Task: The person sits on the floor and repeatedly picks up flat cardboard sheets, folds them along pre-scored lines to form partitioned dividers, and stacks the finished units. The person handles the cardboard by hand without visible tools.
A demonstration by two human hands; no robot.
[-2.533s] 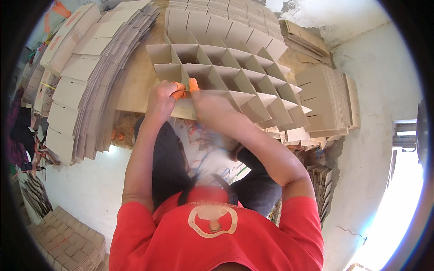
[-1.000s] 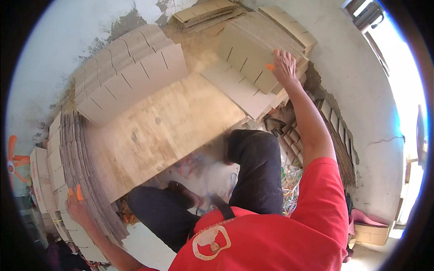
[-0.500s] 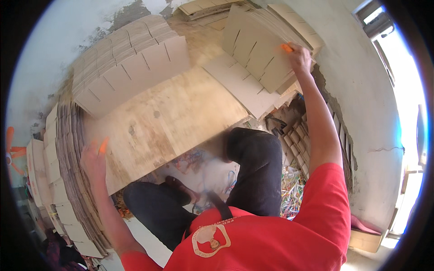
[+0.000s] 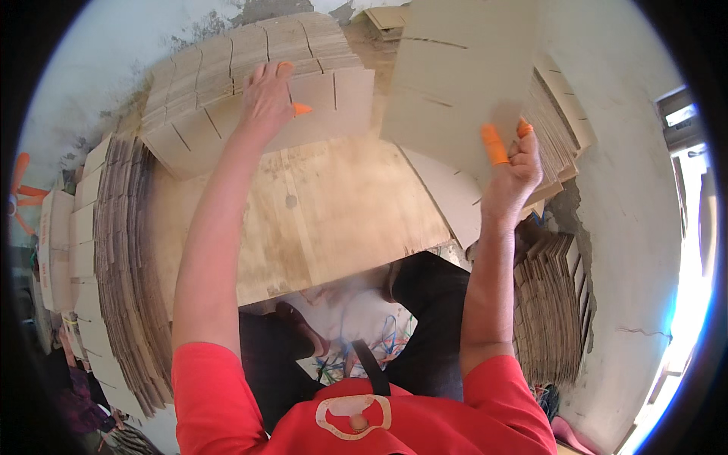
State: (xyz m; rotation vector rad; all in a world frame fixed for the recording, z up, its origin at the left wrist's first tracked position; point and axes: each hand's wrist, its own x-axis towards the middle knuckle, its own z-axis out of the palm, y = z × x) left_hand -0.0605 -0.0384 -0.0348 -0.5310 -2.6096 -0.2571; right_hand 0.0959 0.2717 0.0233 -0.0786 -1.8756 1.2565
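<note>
My right hand (image 4: 517,163) grips the lower right part of a large slotted cardboard sheet (image 4: 462,76), tilted up and blurred along its edge. Orange covers sit on that hand's thumb and a finger. At the left stack of slotted cardboard (image 4: 250,61), my left hand (image 4: 267,98) is closed over the upper edge of the front cardboard sheet (image 4: 337,95); its thumb, in an orange cover, lies against the front face. Behind the raised sheet stands the right stack of cardboard (image 4: 553,125), partly hidden. Another flat sheet (image 4: 447,189) lies under the raised one.
Both stacks stand on a wooden board (image 4: 303,220) in front of my knees. More cardboard piles rise at the left (image 4: 125,265) and lower right (image 4: 546,311). Coloured strips (image 4: 387,337) litter the floor between my legs. A wall (image 4: 614,227) stands at the right.
My left hand has come up from the board's left edge to the left stack. The right hand has drawn a sheet off the right stack and swung it up toward the middle.
</note>
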